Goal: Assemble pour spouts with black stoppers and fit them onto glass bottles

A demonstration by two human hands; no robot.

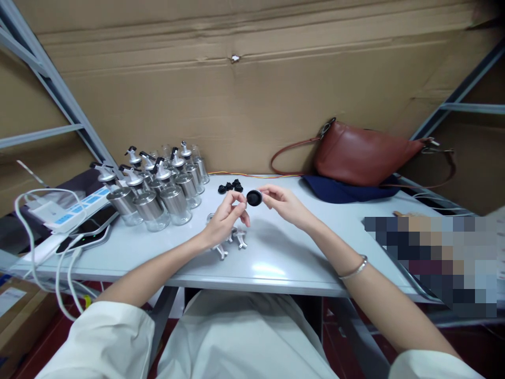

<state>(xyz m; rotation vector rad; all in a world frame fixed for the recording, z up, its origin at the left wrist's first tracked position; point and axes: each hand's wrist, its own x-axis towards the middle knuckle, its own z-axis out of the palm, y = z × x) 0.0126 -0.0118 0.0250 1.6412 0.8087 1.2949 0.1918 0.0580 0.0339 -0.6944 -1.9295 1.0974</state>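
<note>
My right hand [286, 204] pinches a round pourer cap [254, 198] by its edge, above the table. Its black, hollow underside faces me. Close against the cap's left side is my left hand [228, 215], with thumb and fingers curled together. Whatever those fingers may hold is hidden. Beneath and beside the left hand lie several silver pourer tops [240, 238], partly covered by it. Just beyond the hands sits a small cluster of black plastic parts [231, 187]. On the left stand several glass bottles [175, 202] with metal sleeves, many topped with silver and black pourers.
The grey table [300, 258] backs onto a cardboard wall [256, 105]. A brown leather bag [363, 155] rests on dark blue cloth [335, 190] at the back right. At left are a power strip [81, 210], phones and white cables [31, 258]. Metal shelf posts flank both sides.
</note>
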